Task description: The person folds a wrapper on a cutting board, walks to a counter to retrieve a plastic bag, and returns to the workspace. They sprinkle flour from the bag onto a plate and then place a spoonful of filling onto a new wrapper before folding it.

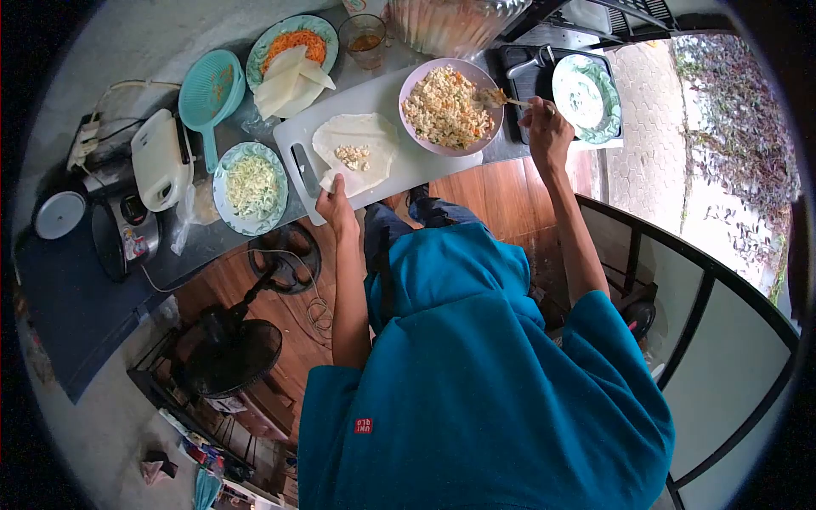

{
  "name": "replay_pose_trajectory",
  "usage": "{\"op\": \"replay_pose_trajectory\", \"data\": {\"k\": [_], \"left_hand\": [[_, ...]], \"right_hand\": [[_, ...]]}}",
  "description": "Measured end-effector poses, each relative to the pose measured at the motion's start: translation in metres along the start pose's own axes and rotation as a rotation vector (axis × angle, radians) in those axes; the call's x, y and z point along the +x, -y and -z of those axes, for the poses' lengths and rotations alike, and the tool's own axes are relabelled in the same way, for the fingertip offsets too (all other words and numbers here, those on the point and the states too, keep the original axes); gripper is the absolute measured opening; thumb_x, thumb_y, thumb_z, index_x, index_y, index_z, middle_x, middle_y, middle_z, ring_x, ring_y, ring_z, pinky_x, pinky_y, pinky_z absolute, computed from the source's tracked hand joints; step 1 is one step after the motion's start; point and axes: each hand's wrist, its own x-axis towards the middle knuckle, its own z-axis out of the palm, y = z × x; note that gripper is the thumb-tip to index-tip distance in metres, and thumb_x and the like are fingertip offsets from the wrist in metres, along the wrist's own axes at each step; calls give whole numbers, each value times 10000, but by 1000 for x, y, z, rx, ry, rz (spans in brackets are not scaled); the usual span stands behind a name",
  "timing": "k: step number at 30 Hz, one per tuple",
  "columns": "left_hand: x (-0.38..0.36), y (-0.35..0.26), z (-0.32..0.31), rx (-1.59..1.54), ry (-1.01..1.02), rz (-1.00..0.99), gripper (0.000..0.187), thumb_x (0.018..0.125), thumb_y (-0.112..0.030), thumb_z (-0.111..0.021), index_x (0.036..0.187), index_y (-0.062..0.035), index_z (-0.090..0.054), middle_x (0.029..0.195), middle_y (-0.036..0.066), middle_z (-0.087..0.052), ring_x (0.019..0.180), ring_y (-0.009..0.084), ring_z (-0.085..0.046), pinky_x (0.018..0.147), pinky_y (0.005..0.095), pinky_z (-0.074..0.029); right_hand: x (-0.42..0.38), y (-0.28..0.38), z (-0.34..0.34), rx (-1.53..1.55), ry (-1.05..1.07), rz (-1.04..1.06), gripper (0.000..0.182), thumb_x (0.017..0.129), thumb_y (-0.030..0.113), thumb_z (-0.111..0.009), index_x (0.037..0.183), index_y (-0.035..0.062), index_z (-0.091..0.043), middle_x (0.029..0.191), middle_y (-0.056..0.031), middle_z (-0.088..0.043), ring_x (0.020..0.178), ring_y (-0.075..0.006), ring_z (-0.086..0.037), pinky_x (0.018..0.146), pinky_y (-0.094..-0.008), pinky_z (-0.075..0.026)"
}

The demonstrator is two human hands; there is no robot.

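My right hand (pixel 548 134) is closed round the handle of a spoon (pixel 507 100). The spoon's head rests in the crumbly white and orange filling (pixel 449 106) inside a pink bowl (pixel 405 119). On the white cutting board (pixel 293 140) lies a thin round spring roll wrapper (pixel 374 136), with a small heap of filling (pixel 352 157) near its middle. My left hand (pixel 337 206) pinches the wrapper's near-left edge between thumb and fingers. More folded wrappers (pixel 293 82) lie partly over the shredded carrot (pixel 297 42) on a patterned plate (pixel 255 64).
Left of the board are a plate of shredded cabbage (pixel 251 184), a teal strainer (pixel 208 89) and a white sandwich maker (pixel 161 161). A glass mug (pixel 363 42) stands behind the board. A patterned plate (pixel 586 98) sits on a black tray (pixel 514 59) at right. A fan (pixel 229 353) stands below.
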Motion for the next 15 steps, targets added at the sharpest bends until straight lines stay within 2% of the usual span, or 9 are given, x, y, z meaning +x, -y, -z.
{"op": "replay_pose_trajectory", "data": {"k": [3, 5, 7, 9, 10, 15], "left_hand": [[1, 1, 2, -5, -1, 38, 307, 909, -175, -674, 1096, 67, -659, 1038, 93, -678, 890, 176, -628, 789, 295, -499], [-1, 0, 0, -50, -5, 19, 310, 909, -181, -675, 1089, 71, -660, 1022, 90, -680, 873, 169, -624, 784, 290, -493], [-1, -1, -2, -95, -15, 0, 314, 910, -188, -676, 1082, 74, -660, 1005, 87, -683, 857, 162, -620, 779, 285, -486], [0, 0, 2, -80, 34, 4, 240, 916, -206, -673, 988, 22, -654, 896, 5, -632, 802, 104, -560, 710, 263, -442], [1, 0, 4, -79, 27, 3, 240, 916, -206, -673, 988, 22, -654, 896, 5, -632, 802, 104, -560, 710, 263, -442], [2, 1, 5, -63, 54, -13, 244, 920, -221, -670, 978, 15, -657, 875, -9, -614, 776, 90, -534, 683, 249, -421]], "right_hand": [[2, -10, -14, 39, 40, -39, 376, 1005, 288, -511, 961, -49, -672, 687, -104, -688, 602, -158, -680, 593, -276, -533], [0, -20, -21, 188, 48, -92, 382, 1002, 295, -516, 944, -47, -677, 681, -103, -685, 593, -136, -668, 576, -265, -527], [-3, -22, -23, 175, 90, -78, 383, 1000, 291, -525, 920, -51, -679, 689, -109, -685, 586, -137, -659, 570, -260, -533], [-9, -35, -30, 445, 43, -218, 391, 999, 293, -532, 912, -60, -675, 688, -112, -683, 587, -151, -656, 576, -268, -541], [-12, -38, -30, 514, 21, -223, 399, 997, 300, -538, 932, -73, -665, 711, -126, -684, 594, -168, -659, 588, -279, -550], [-15, -47, -16, 568, -51, -191, 410, 1011, 279, -497, 958, -96, -655, 718, -151, -683, 595, -179, -663, 565, -298, -550]]}}
